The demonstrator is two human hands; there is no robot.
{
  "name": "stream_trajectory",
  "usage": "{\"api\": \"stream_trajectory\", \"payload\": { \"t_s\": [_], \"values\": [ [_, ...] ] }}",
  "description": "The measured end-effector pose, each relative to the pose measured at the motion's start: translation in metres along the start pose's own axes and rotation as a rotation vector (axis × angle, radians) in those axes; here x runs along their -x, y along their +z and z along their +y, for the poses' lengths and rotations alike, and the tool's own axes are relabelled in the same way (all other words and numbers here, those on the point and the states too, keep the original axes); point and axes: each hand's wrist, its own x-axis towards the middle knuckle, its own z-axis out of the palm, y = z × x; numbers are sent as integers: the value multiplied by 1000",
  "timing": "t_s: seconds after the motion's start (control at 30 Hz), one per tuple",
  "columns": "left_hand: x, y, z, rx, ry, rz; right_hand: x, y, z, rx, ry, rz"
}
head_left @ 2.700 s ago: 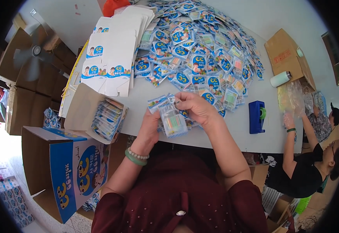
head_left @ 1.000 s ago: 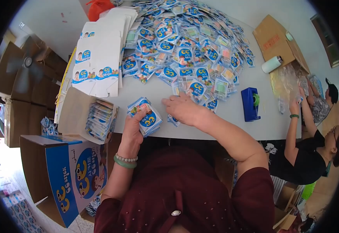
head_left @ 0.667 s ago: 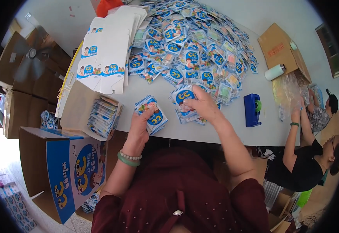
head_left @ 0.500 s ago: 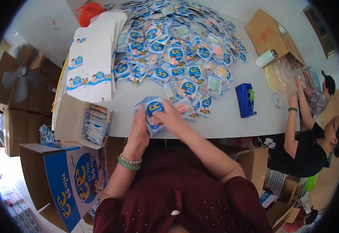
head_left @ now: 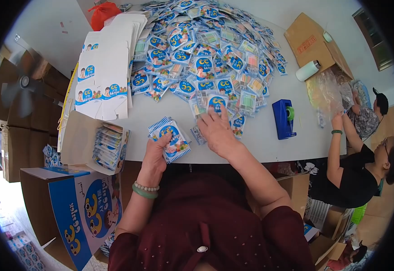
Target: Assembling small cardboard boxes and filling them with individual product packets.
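Note:
My left hand (head_left: 155,152) is closed round a small stack of blue-and-white candy packets (head_left: 175,143), its thumb across the top one. To the right, my right hand (head_left: 218,133) lies over the near edge of a big heap of such packets (head_left: 206,63). Its fingers are stretched out onto a packet (head_left: 216,105) with a blue oval print; part of that packet is under the fingertips. At my left, a small open carton (head_left: 77,135) lies tilted, with packets standing in a row (head_left: 108,145) inside it.
Flat white printed cartons (head_left: 104,67) are stacked at the back left. A blue tape dispenser (head_left: 283,119) stands right of the heap. Beyond it are a white bottle (head_left: 308,71) and a brown box (head_left: 310,40). A co-worker (head_left: 352,174) handles clear plastic at the right. A large printed box (head_left: 86,212) stands below left.
My right hand has left the held stack and reached right and away to the heap. My left hand has shifted slightly left with its packets.

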Motion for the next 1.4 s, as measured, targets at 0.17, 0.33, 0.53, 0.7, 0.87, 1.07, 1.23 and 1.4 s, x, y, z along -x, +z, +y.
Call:
{"api": "stream_trajectory", "payload": {
  "t_s": [0.17,0.33,0.53,0.7,0.87,1.07,1.23,1.4],
  "values": [
    [-3,-4,-1,32,6,-8,-5,-9,14,-25,-25,-116],
    [-7,-3,-7,-17,4,-31,-7,21,62,-1055,906,113],
    [-4,-2,-6,-25,1,-26,-36,36,24,-20,647,66],
    [0,-5,-2,38,-7,-34,-40,-8,16,-558,828,197],
    [-3,-6,-4,39,-24,-67,22,-19,79,-1546,1020,275],
    [-4,-7,-4,-16,-4,-91,37,23,24,-647,995,71],
    [-2,-10,-8,3,6,-70,28,14,21,-170,899,-30],
    [-1,-5,-7,5,15,-75,19,20,41,-1393,1118,295]
  ]
}}
